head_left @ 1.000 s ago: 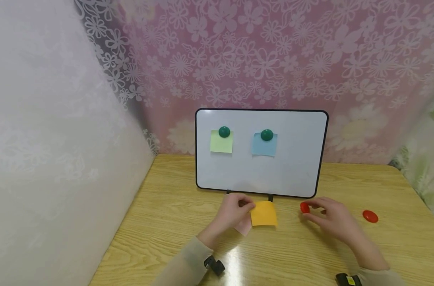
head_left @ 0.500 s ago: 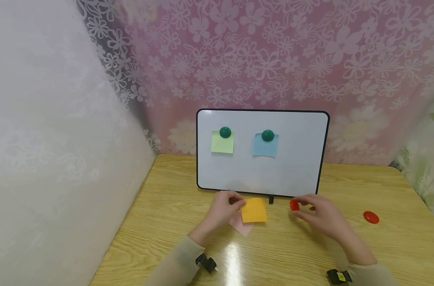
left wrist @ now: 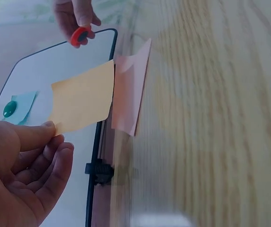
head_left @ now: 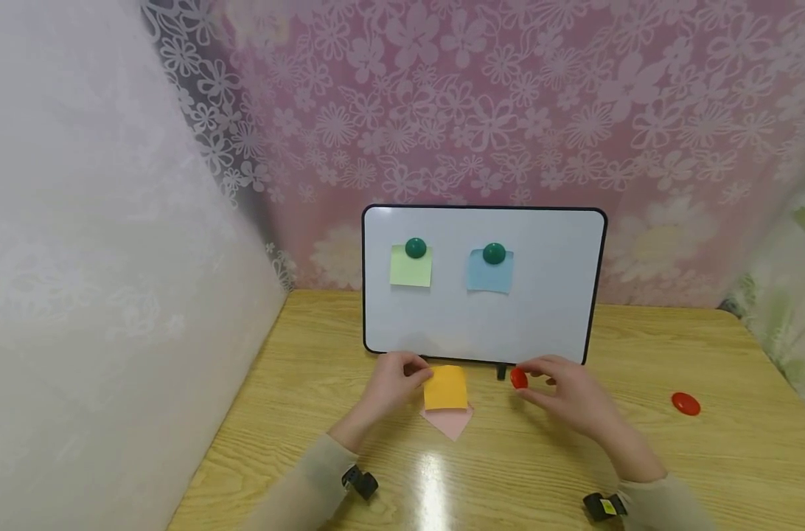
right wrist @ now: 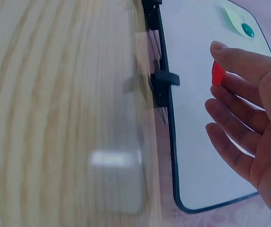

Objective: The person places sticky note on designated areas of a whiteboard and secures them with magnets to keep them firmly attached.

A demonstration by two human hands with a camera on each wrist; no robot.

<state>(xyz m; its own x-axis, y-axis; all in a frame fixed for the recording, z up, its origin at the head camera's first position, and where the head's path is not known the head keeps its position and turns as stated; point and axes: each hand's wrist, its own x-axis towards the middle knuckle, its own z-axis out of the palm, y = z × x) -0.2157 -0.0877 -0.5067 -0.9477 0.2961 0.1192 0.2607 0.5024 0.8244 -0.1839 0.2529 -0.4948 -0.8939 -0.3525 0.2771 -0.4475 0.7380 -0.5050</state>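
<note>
My left hand [head_left: 391, 385] pinches an orange sticky note [head_left: 445, 389] by its left edge, between thumb and forefinger. In the left wrist view the orange note [left wrist: 83, 99] hangs in the air, seen against the whiteboard. A pink sticky note [head_left: 450, 422] lies on the table, partly hidden behind the orange one in the head view. Between thumb and fingers, my right hand [head_left: 571, 394] holds a round red magnet [head_left: 518, 378]; its dark back shows in the left wrist view. The whiteboard [head_left: 548, 310] stands upright just behind both hands.
Green magnets hold a light green note [head_left: 410, 267] and a blue note [head_left: 490, 274] on the board. Another red magnet [head_left: 685, 403] lies on the table [head_left: 522, 472] at the right. Small black feet [head_left: 501, 371] support the board. A patterned curtain [head_left: 455, 110] hangs behind.
Both hands have moved left, the left one with the orange note and the right one with the red magnet. More of the pink note now shows below the orange one.
</note>
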